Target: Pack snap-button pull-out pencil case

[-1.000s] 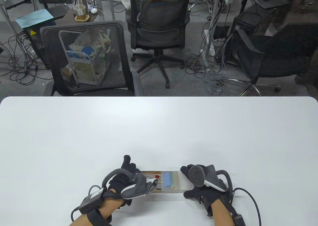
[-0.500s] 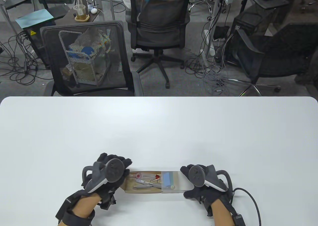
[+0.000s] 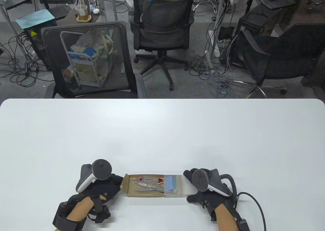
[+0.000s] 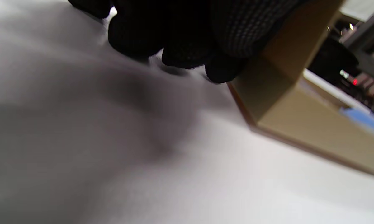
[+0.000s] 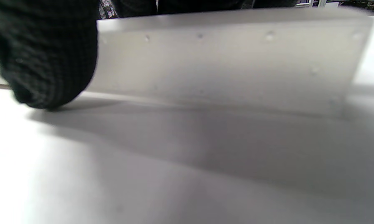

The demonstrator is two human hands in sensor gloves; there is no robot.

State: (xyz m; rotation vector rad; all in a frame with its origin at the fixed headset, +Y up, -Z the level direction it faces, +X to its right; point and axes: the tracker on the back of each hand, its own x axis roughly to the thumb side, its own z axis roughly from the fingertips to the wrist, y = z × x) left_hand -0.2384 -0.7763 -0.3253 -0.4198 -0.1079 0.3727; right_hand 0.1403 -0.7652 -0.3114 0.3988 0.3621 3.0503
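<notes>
Cardboard tray (image 3: 142,187) of the pencil case lies low in the frame's centre on the white desk (image 3: 162,134), pulled halfway out of its translucent sleeve (image 3: 177,186), with pens (image 3: 149,186) inside. Left hand (image 3: 101,187) holds the tray's left end flap, fingers (image 4: 187,46) curled on it. Right hand (image 3: 205,190) grips the sleeve's right end.

Matt brown card tray (image 3: 144,192), frosted plastic sleeve (image 3: 184,187)
</notes>
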